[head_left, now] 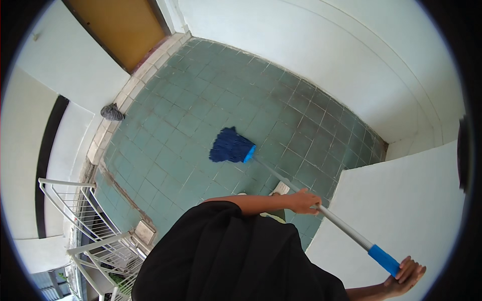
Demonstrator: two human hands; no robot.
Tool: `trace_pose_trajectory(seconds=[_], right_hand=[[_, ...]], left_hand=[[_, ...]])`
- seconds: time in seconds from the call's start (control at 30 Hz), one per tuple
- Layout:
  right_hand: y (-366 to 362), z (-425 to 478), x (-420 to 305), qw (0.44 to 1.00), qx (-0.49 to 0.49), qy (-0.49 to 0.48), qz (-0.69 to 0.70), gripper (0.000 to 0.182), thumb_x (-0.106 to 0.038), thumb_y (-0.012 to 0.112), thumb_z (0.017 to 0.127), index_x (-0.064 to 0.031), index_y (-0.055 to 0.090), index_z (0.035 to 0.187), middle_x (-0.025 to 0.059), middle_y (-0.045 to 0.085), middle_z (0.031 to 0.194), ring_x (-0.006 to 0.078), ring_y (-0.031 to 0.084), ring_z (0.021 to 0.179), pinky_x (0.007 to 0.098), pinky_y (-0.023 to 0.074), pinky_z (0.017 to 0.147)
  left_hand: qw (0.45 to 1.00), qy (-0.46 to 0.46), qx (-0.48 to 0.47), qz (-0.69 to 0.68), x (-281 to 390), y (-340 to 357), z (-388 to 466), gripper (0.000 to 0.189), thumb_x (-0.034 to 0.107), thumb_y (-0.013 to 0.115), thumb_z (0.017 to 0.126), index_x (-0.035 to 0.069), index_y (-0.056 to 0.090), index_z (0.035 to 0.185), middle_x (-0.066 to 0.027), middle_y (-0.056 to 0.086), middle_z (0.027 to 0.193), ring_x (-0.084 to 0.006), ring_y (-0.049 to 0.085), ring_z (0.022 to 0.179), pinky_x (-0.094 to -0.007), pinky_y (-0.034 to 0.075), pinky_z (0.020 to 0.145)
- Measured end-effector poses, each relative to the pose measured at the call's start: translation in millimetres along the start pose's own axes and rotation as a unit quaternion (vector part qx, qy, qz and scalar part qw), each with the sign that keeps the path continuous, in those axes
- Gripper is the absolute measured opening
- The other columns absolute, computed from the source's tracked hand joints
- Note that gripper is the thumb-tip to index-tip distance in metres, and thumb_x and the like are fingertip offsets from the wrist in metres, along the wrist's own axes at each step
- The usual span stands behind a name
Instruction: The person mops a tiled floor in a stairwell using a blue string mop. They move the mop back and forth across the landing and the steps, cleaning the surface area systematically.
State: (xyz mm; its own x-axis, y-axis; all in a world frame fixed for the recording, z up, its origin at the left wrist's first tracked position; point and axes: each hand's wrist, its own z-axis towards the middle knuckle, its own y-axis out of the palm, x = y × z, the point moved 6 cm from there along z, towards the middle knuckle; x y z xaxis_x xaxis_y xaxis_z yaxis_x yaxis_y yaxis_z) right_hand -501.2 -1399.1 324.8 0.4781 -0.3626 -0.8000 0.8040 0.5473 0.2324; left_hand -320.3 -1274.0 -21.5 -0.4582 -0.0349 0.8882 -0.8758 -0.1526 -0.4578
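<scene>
A mop with a dark blue string head (pixel 230 146) rests on the green floor tiles in front of me. Its bright blue clamp (pixel 250 153) joins a metal pole (pixel 344 224) that slants down to the right past my body. My left hand (pixel 304 202) is wrapped around the middle of the pole, with that forearm crossing in front of me. On the end of the blue handle grip (pixel 384 259) my right hand (pixel 406 276) is closed, at the lower right. My feet are mostly hidden under my left arm and the black shirt.
White walls (pixel 301 45) border the tiled floor (pixel 180 109), and a wall corner (pixel 342 171) juts in at right. A brown door (pixel 120 30) stands at upper left. A grey bundle (pixel 112 112) sits on the ledge. White metal railings (pixel 81 210) line the lower left.
</scene>
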Motion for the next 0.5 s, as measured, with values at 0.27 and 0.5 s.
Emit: trace_pose_trajectory(seconds=[0.27, 0.5], right_hand=[[-81, 91, 104, 0.991, 0.129, 0.028, 0.009, 0.028, -0.013, 0.034, 0.091, -0.0111, 0.037, 0.063, -0.0055, 0.02, 0.043, 0.0045, 0.019, 0.037, 0.0196, 0.0292, 0.05], [-50, 171, 297, 0.974, 0.024, 0.162, 0.157, 0.032, -0.022, 0.035, 0.091, -0.0131, 0.035, 0.06, -0.0042, 0.025, 0.038, 0.0059, 0.02, 0.036, 0.0219, 0.0247, 0.043]], left_hand=[[0.981, -0.006, -0.184, 0.058, -25, 5, 113, 0.028, 0.03, 0.046, 0.084, 0.011, 0.041, 0.104, -0.0048, 0.051, 0.098, -0.0214, 0.05, 0.097, -0.0488, 0.024, 0.082], [0.982, -0.128, -0.114, 0.084, -148, -57, 165, 0.031, 0.036, 0.046, 0.082, 0.012, 0.046, 0.102, -0.0081, 0.052, 0.098, -0.0227, 0.051, 0.097, -0.0502, 0.023, 0.081]])
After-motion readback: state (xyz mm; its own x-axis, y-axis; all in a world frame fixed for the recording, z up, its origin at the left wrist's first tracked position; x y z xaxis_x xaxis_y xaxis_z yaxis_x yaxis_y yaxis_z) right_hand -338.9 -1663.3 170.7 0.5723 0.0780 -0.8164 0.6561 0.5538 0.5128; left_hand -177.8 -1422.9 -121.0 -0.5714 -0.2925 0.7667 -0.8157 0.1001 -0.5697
